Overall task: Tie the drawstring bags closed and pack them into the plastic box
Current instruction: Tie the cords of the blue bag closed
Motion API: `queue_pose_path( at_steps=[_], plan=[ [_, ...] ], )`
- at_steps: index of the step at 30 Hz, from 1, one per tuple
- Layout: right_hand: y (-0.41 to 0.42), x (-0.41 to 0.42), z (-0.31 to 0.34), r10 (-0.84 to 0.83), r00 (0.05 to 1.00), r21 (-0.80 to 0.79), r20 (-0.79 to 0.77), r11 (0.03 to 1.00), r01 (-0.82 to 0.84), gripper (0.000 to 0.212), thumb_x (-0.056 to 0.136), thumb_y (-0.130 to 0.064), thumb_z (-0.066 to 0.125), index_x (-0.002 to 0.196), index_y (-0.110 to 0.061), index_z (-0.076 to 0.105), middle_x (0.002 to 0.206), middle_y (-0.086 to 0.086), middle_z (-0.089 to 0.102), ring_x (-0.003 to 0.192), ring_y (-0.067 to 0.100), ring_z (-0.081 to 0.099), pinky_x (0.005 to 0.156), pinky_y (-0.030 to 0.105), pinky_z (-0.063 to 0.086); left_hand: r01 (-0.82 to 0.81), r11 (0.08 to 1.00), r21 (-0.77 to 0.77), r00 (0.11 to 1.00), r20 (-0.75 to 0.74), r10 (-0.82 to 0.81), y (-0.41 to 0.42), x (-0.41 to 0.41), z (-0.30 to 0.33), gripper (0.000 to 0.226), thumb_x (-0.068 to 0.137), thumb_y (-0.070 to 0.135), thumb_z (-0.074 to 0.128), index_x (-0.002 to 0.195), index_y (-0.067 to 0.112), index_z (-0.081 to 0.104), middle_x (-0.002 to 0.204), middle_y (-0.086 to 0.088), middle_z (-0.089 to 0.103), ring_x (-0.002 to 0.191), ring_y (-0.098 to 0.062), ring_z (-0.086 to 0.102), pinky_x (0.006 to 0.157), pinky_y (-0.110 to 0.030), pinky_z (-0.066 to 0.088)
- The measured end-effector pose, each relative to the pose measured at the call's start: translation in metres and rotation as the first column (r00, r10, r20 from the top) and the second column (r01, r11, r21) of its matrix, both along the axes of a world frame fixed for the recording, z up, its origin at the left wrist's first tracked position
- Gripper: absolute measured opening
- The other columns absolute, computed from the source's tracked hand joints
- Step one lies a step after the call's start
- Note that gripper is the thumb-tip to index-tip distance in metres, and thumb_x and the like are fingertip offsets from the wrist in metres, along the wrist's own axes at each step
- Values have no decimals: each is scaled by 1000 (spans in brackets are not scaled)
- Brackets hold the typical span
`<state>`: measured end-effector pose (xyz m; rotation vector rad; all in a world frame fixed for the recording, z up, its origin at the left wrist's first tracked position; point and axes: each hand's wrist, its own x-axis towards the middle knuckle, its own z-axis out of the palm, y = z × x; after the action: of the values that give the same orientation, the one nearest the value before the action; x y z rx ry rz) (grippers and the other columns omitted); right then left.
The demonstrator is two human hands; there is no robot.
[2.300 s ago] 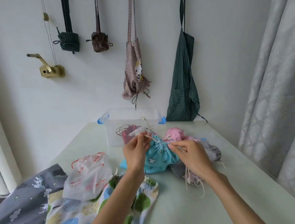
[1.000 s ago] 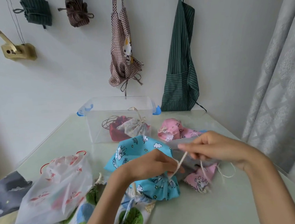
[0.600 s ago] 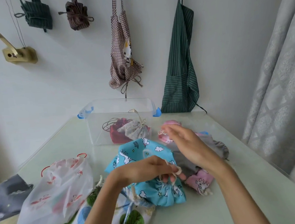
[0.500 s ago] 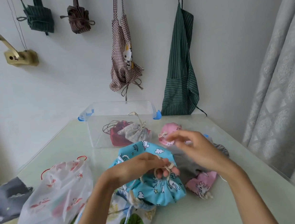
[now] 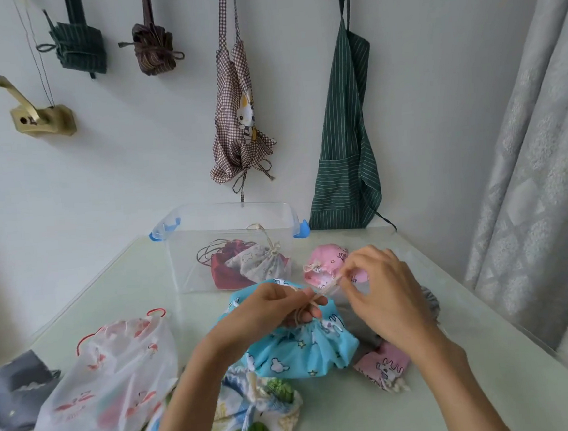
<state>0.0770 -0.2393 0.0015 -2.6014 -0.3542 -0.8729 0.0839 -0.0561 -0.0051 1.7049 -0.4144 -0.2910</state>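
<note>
A light blue drawstring bag (image 5: 300, 353) with cartoon prints lies gathered on the table in front of me. My left hand (image 5: 269, 310) grips its cream drawstring (image 5: 325, 288) just above the gathered neck. My right hand (image 5: 380, 292) pinches the same cord a little to the right, and the cord runs taut between both hands. Behind them stands the clear plastic box (image 5: 184, 257) with blue latches, holding a red bag (image 5: 222, 264) and a white printed bag (image 5: 262, 263). A tied pink bag (image 5: 327, 261) lies right of the box.
A translucent white bag with red prints (image 5: 112, 378) lies at the left over a leaf-print bag (image 5: 257, 418) and a grey bag (image 5: 11, 390). A small pink bag (image 5: 384, 365) lies under my right wrist. Aprons (image 5: 344, 135) hang on the wall; a curtain (image 5: 538, 178) borders the right.
My right hand came back to the cord at my left hand and took hold of it. The blue bag's neck stays bunched under my left hand.
</note>
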Motion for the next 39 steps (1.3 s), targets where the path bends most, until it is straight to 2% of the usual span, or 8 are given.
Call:
queue_pose_path(
  at_steps=[3,9,12,16,20,23,28,39],
  plan=[
    [12,0,1,99,994,360,53,926,-112,18,88,-14,56,79,-29,51,83,-16,62,80,7,56,67,11,39,-54,998,-21,992,109,56,-8,-3,6,31,94,26,53,75,18,76,83,-2,75,68,-2,60,65,-10,48],
    [14,2,4,613,790,898,-19,358,-256,13,94,-7,48,87,-14,57,63,-9,63,59,-1,54,56,7,41,-71,996,-47,994,75,74,3,-8,16,36,86,44,56,76,16,76,59,11,60,56,2,50,52,-8,35],
    [13,2,2,512,856,798,-67,543,-262,14,94,-7,48,87,-17,54,61,-11,62,59,-3,53,58,9,40,-136,990,-43,988,67,139,4,-9,15,38,88,42,57,73,12,76,54,11,55,49,0,43,44,-10,30],
    [11,-2,3,40,998,158,43,986,-46,12,92,-19,54,86,-28,48,60,-15,51,55,2,45,58,25,29,-202,979,-39,973,108,205,4,-7,14,37,88,37,60,70,8,76,47,11,53,42,0,39,41,-9,29],
    [-17,-6,9,-199,944,-74,-265,980,186,23,84,-17,61,103,-31,59,95,-3,66,84,21,60,68,27,35,-265,963,-54,957,110,270,9,-5,12,36,85,39,63,64,14,76,45,10,54,41,0,38,40,-9,29],
    [-40,-9,11,61,758,81,-650,997,-11,55,77,-12,71,120,-39,49,110,-10,53,80,8,55,74,24,44,-245,968,-58,966,74,249,16,-1,11,37,78,46,64,74,12,77,49,9,58,45,1,44,41,-9,31],
    [-17,-6,15,488,714,436,-502,856,-278,31,89,-31,60,112,-51,54,113,-33,57,99,-14,55,85,10,44,-60,998,31,998,-20,61,12,-5,5,37,70,53,64,80,20,78,61,11,62,56,5,52,48,-7,37],
    [-12,-10,20,488,827,491,-280,813,-314,10,77,-30,74,85,-25,78,76,-11,74,74,-2,67,68,9,45,-87,994,-73,990,-119,78,12,1,-5,39,63,46,74,83,13,78,64,5,67,53,1,54,49,-9,41]
  ],
)
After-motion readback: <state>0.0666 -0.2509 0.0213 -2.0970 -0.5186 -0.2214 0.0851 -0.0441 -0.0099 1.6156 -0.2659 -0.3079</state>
